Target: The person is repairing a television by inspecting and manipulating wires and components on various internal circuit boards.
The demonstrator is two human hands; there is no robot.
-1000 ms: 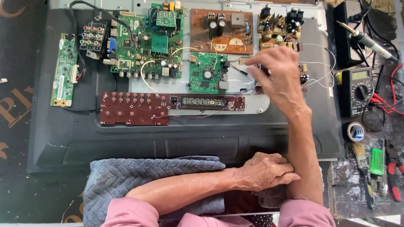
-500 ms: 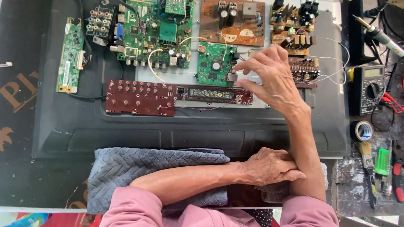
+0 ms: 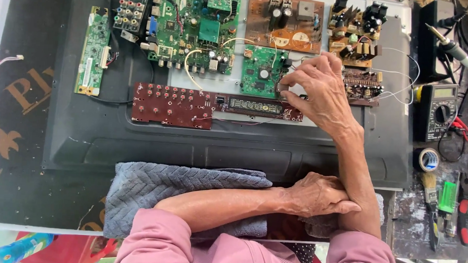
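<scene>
1. The long red button board [image 3: 173,105] lies flat on the dark back panel [image 3: 139,143], well left of both hands; thin and stiff, best lifted by its bare edges.
2. The small green circuit board [image 3: 262,70] sits just left of the right fingertips; light, fragile, edge-hold only.
3. The right hand [image 3: 320,90] pinches something tiny beside that board, fingers nearly closed; what it is I cannot tell.
4. The left hand [image 3: 318,195] rests loosely curled against the right forearm above the grey towel [image 3: 152,188], holding nothing.

The right hand [image 3: 320,90] is reaching forward on an outstretched forearm, thumb and fingertips pinching together. The left hand [image 3: 318,195] is lying loosely curled, palm down, resting against the right forearm.
</scene>
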